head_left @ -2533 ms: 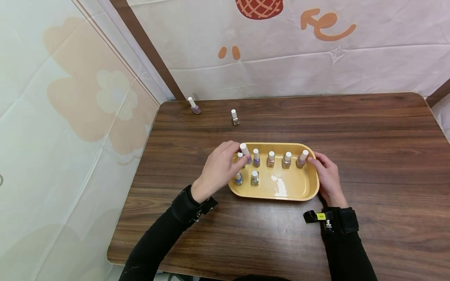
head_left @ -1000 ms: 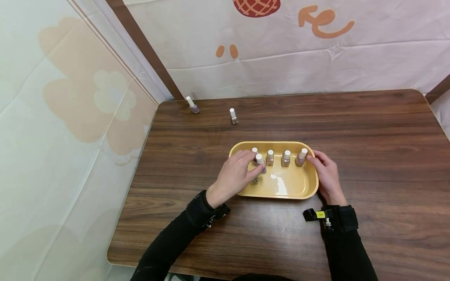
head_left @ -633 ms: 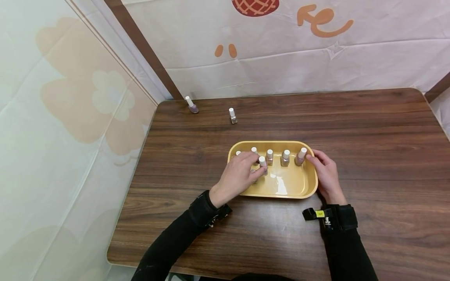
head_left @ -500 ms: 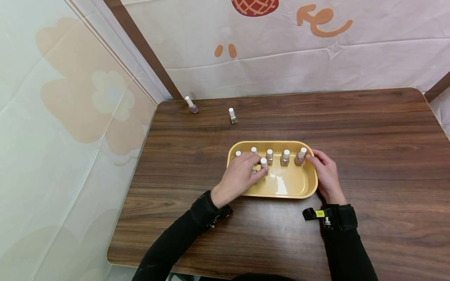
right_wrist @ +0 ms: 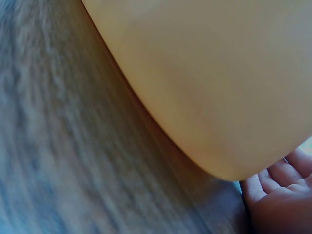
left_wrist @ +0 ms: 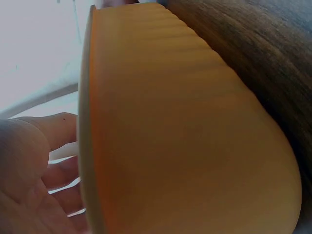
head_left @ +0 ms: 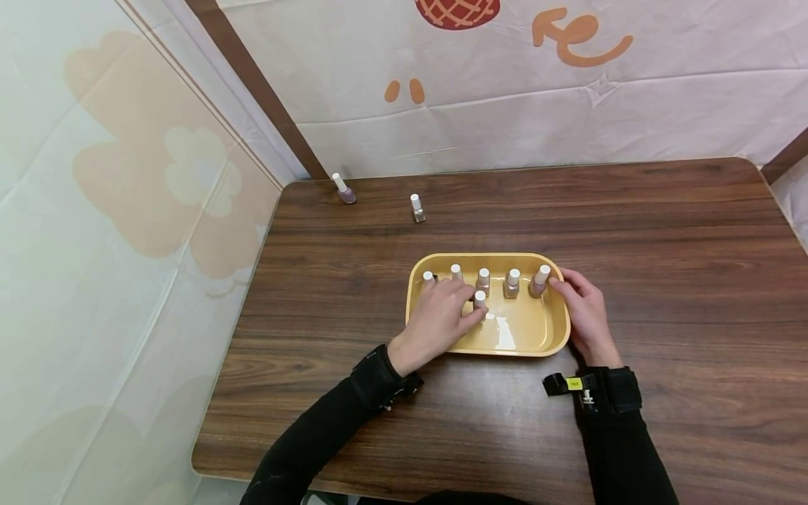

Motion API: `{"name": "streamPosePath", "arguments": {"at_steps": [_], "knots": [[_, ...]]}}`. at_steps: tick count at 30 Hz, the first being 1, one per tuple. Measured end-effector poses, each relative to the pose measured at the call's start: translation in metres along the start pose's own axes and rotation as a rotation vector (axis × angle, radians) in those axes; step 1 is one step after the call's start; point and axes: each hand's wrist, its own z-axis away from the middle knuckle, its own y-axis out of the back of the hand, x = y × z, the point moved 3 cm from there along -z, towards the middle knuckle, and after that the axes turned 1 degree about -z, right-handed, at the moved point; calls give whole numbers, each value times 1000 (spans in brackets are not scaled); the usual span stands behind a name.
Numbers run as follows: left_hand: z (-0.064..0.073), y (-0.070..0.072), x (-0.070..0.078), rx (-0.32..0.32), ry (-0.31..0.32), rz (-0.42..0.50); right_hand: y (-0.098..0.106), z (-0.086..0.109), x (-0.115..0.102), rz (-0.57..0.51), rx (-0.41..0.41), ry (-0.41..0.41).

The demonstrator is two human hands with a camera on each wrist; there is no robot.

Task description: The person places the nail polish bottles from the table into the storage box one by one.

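Note:
In the head view my left hand (head_left: 438, 315) reaches over the front left of the yellow tray (head_left: 524, 351). Its thumb and fingers pinch a white-capped nail polish bottle (head_left: 480, 300), upright, low over the tray floor; whether it touches the floor cannot be seen. Behind it stands a back row of nail polish bottles, among them a pinkish one (head_left: 483, 280), a greyish one (head_left: 512, 284) and a mauve one (head_left: 539, 281). The left hand covers the tray's front left part. At the right end my right hand (head_left: 590, 315) grips the tray's rim, thumb on top, fingers outside.
Two more nail polish bottles stand apart at the table's back left: a mauve one (head_left: 344, 189) near the corner and a clear-looking one (head_left: 418, 209). A patterned cloth (head_left: 505, 133) hangs behind the wooden table (head_left: 682, 280).
My left hand has carried the pinched nail polish bottle from the tray's back left rightward and toward the front, and lowered it. The right hand has stayed on the tray's rim.

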Motion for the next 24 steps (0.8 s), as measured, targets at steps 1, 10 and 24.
{"name": "streamPosePath", "arguments": {"at_steps": [1, 10, 24], "knots": [[0, -1, 0, -7, 4, 3, 0, 0, 0, 2, 1, 0], [0, -6, 3, -56, 10, -1, 2, -1, 2, 22, -2, -2], [-2, -8, 8, -65, -40, -78, 2, -1, 2, 20, -4, -7]]}}
